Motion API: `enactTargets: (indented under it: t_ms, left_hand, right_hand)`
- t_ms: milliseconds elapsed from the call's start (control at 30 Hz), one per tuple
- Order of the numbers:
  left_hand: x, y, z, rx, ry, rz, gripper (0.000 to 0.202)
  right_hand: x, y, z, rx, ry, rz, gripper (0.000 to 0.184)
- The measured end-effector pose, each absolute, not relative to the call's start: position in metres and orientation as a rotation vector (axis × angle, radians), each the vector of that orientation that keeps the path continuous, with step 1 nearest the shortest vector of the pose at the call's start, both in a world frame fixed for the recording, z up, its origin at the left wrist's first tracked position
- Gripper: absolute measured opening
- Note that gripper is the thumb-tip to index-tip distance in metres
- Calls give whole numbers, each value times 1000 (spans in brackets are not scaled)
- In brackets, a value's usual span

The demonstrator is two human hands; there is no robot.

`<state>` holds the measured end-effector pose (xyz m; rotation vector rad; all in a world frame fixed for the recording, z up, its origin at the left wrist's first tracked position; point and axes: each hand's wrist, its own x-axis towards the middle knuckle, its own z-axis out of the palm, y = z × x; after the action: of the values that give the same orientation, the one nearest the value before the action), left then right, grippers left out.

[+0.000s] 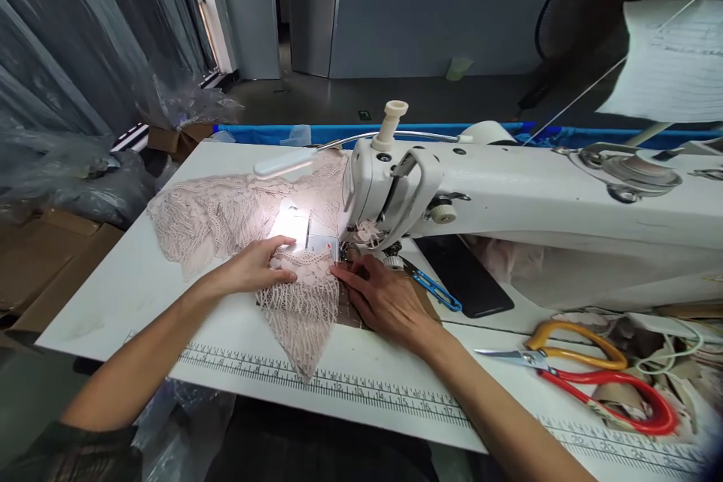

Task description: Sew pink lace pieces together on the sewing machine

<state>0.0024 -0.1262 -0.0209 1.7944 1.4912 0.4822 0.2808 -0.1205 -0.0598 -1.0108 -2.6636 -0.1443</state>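
A piece of pale pink lace fabric (pixel 302 316) lies at the needle area of a white sewing machine (pixel 486 192), its pointed end hanging toward the table's front edge. My left hand (pixel 257 267) rests at the lace's left edge, thumb and forefinger apart, the thumb lying on it. At the right edge, close under the presser foot, my right hand (pixel 384 297) has its fingertips closed on the lace; some of its fingers are hidden. More pink lace (pixel 220 215) is bunched behind my left hand. A lamp lights the metal plate (pixel 292 226).
Blue thread snips (pixel 434 290) and a black phone (pixel 466 275) lie beneath the machine arm. Scissors with orange and red handles (pixel 638 392) lie at right, beside fabric scraps (pixel 683 376). A printed ruler (pixel 361 392) runs along the front. Cardboard boxes (pixel 50 256) stand at left.
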Motion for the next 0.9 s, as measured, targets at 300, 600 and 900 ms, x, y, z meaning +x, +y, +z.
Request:
enactTargets:
  t_ms: [300,600,900]
  left_hand:
    - [2,-140,-12,2521,1520,597,35]
    - [16,-174,-27,2509,679,458,12]
    - [15,-175,-31,2241,688,700,10]
  right_hand:
    - [274,-126,-61,-1049,-2656,-219,40]
    - [278,-117,-49,-1129,-2758,-32,42]
    - [261,-118,-37,-1353,-2756,78,44]
